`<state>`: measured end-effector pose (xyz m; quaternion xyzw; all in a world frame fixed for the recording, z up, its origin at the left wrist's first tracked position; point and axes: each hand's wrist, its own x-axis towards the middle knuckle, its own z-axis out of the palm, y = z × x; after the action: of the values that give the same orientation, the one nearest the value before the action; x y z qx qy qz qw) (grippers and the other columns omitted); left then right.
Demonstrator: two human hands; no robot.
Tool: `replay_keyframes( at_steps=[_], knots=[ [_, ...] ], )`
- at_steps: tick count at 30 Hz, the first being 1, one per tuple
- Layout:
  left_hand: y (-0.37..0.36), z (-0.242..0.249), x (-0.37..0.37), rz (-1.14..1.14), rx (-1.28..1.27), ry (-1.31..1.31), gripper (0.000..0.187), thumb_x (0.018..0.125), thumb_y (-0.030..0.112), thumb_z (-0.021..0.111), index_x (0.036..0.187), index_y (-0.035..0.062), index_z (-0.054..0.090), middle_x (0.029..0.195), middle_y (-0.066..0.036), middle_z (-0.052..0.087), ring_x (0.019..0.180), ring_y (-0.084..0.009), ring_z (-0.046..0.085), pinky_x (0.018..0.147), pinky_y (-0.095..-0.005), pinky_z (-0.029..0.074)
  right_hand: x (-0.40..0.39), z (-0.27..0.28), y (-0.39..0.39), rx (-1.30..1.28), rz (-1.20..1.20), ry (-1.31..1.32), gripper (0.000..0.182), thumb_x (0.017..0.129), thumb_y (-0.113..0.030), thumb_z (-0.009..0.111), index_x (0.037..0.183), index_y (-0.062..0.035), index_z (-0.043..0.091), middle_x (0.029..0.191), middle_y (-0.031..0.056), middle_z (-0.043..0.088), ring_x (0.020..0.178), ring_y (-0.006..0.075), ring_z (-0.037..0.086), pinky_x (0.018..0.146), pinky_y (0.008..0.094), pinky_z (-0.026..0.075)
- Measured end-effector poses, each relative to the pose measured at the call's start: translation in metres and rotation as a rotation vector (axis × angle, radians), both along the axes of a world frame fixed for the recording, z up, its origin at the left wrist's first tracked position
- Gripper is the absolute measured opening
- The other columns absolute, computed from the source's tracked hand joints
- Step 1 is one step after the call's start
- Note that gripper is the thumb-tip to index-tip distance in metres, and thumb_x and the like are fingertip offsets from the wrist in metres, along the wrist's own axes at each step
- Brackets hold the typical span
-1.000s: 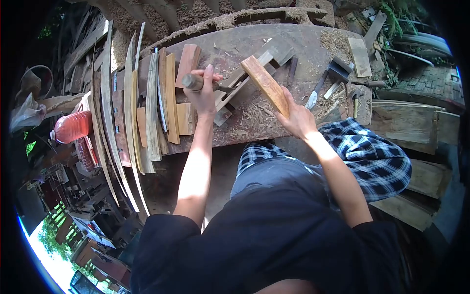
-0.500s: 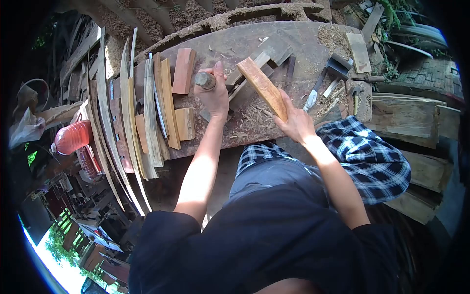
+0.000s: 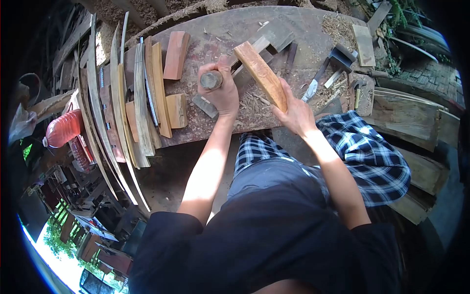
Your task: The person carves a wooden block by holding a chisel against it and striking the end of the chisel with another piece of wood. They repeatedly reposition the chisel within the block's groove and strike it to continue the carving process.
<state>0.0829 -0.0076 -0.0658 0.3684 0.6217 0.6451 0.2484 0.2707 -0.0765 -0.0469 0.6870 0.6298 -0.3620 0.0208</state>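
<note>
My left hand (image 3: pixel 223 92) is closed around an upright chisel (image 3: pixel 211 80). Only its round, worn handle end shows; the blade is hidden below the fist. In my right hand (image 3: pixel 295 111) is a thick, reddish-brown wooden block (image 3: pixel 261 73), gripped at its near end and slanting up to the left. The two hands are apart, and the block's far end is just right of the left fist. Beneath them, partly covered, lie grey-brown pieces of wood (image 3: pixel 276 36). A short grey piece (image 3: pixel 204 105) lies just below the left fist.
Long wooden strips (image 3: pixel 142 98) line the worktable (image 3: pixel 215 29) at left, beside a reddish block (image 3: pixel 176 55). Shavings (image 3: pixel 254 102), a dark-headed tool (image 3: pixel 341 58), a knife-like tool (image 3: pixel 312 89) and a hammer (image 3: pixel 358 94) lie at right. A pink-filled bottle (image 3: pixel 63 129) stands far left.
The camera view has shifted, so the table sits higher in the picture. My left hand has moved slightly right over the table with the chisel. The right hand keeps its hold on the wooden block.
</note>
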Motion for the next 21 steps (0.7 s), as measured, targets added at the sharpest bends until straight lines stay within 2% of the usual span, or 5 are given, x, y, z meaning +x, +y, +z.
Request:
replay_keyframes(
  at_steps=[2, 8, 10, 20, 21],
  knots=[
    [0.003, 0.003, -0.001, -0.012, -0.01, -0.054, 0.026, 0.094, 0.019, 0.077, 0.081, 0.0046, 0.059, 0.073, 0.0, 0.058, 0.068, -0.0089, 0.051, 0.066, -0.025, 0.043, 0.001, 0.001, -0.001, 0.016, 0.017, -0.006, 0.09, 0.088, -0.04, 0.065, 0.16, -0.023, 0.015, 0.096, 0.027, 0.072, 0.089, 0.0474, 0.07, 0.08, 0.0559, 0.057],
    [0.008, -0.007, 0.001, -0.109, 0.023, 0.077, 0.026, 0.093, 0.02, 0.077, 0.082, 0.0049, 0.059, 0.074, 0.0, 0.058, 0.068, -0.0094, 0.051, 0.066, -0.0251, 0.043, -0.006, -0.002, 0.002, 0.029, 0.009, 0.01, 0.089, 0.087, -0.039, 0.064, 0.16, -0.0211, 0.016, 0.095, 0.0278, 0.071, 0.088, 0.0475, 0.07, 0.08, 0.0564, 0.057],
    [0.01, -0.011, 0.005, -0.051, 0.039, -0.046, 0.027, 0.093, 0.02, 0.078, 0.082, 0.0051, 0.058, 0.075, 0.001, 0.057, 0.069, -0.0089, 0.051, 0.066, -0.0249, 0.043, -0.006, -0.003, 0.002, 0.043, 0.009, 0.007, 0.088, 0.088, -0.039, 0.064, 0.16, -0.0213, 0.016, 0.094, 0.0276, 0.072, 0.087, 0.0477, 0.07, 0.08, 0.0562, 0.057],
    [0.012, -0.012, -0.004, -0.027, 0.071, 0.009, 0.026, 0.094, 0.018, 0.077, 0.082, 0.006, 0.057, 0.076, 0.001, 0.057, 0.071, -0.0074, 0.052, 0.067, -0.0236, 0.044, -0.004, -0.006, 0.001, 0.08, 0.013, 0.026, 0.09, 0.087, -0.039, 0.065, 0.16, -0.0215, 0.016, 0.091, 0.0277, 0.071, 0.086, 0.0484, 0.07, 0.079, 0.0566, 0.056],
    [0.011, -0.009, -0.006, 0.002, 0.046, -0.084, 0.026, 0.094, 0.019, 0.076, 0.083, 0.0068, 0.056, 0.077, 0.001, 0.058, 0.071, -0.0073, 0.053, 0.067, -0.0239, 0.045, -0.004, -0.005, 0.0, 0.075, 0.014, 0.018, 0.09, 0.087, -0.039, 0.065, 0.16, -0.0218, 0.016, 0.091, 0.0278, 0.071, 0.086, 0.0485, 0.07, 0.079, 0.0566, 0.056]
  ],
)
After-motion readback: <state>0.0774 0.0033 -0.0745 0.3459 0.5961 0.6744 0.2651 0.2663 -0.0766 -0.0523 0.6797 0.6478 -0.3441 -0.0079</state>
